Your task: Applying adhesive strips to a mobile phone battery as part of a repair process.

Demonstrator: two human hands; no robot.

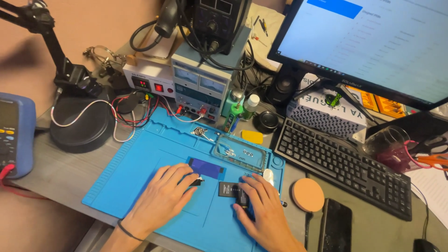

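Note:
My left hand [164, 195] rests palm down on the blue work mat [140, 168], its fingertips pinching a small dark part [196, 182] just below a purple rectangular piece [206, 167]. My right hand [262, 204] lies beside it, thumb and fingers on a small black module [232, 190] with a label. A white slim tool [268, 175] shows just past my right fingers. A clear phone case [239, 154] holding tiny screws sits further back on the mat.
A bench power supply [200, 86] and soldering station [217, 21] stand at the back. A black keyboard [345, 165], monitor [368, 42], dark phone [335, 226], round tan pad [307, 194], lamp base [81, 123] and multimeter [16, 135] surround the mat.

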